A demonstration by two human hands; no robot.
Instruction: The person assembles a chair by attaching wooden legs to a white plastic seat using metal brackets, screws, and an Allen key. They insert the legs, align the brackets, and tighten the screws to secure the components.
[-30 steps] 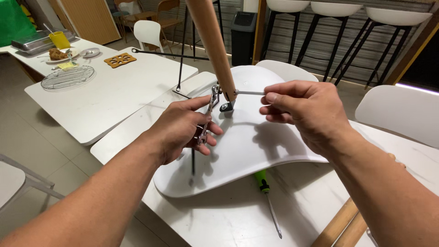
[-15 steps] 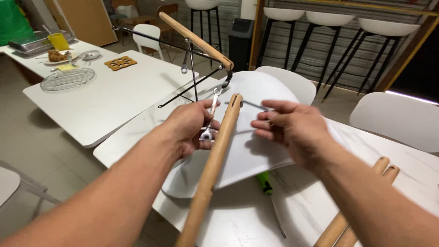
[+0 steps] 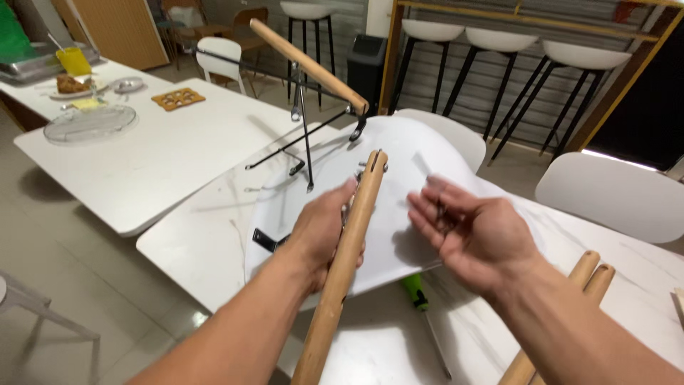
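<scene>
The left hand [image 3: 324, 239] is wrapped around a wooden chair leg [image 3: 345, 267] that slants up over the upturned white chair seat [image 3: 399, 214] on the table [image 3: 206, 242]. Just to its right, the right hand [image 3: 474, 239] hovers with fingers spread, holding nothing I can make out.

The wooden leg [image 3: 340, 271] in the middle is a light tan, plain-grained, and the chair shell [image 3: 399, 185] beneath it is smooth white, crossed at 11 o'clock by thin black metal rods [image 3: 303, 142]. The surface [image 3: 206, 242] is white with faint grey marbling, and a screwdriver [image 3: 415, 292] with a bright green handle lies at 5 o'clock. At 10 o'clock sits a yellow container [image 3: 73, 60], and at 1 o'clock stand white-seated stools [image 3: 499, 43] on black legs.
</scene>
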